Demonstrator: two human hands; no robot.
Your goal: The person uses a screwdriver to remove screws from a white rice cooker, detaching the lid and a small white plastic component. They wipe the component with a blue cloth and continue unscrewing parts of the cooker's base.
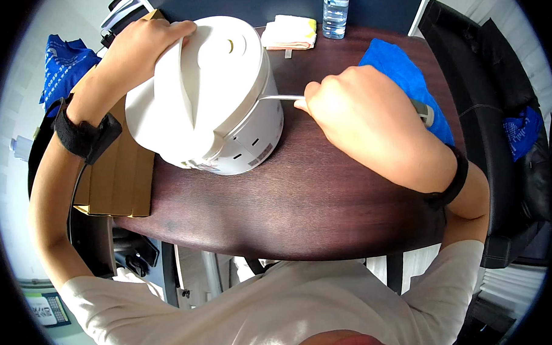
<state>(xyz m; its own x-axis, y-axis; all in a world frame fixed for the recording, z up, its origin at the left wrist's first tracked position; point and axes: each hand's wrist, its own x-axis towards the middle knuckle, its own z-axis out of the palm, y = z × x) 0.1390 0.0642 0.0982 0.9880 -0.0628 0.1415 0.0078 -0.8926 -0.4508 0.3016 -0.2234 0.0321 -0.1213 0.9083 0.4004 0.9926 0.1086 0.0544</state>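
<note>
A white rice cooker (253,127) stands on the table, left of the middle, its lid (214,68) down. My left hand (141,49) is closed over the far end of its carrying handle (171,85); some of the fingers are hidden behind it. My right hand (362,115) is a fist around what looks like a screwdriver. The thin pale shaft (282,97) points left, and its tip meets the cooker's side just under the lid's edge. Most of the tool's grip is inside my fist. A grey-green end (423,112), probably of the same tool, shows past the hand.
A cardboard box (118,184) lies left of the cooker. At the back are a folded cloth (290,32) and a water bottle (336,12). A blue cloth (400,65) lies behind my right hand. A black sofa (487,122) stands beyond the right edge of the brown table (302,214).
</note>
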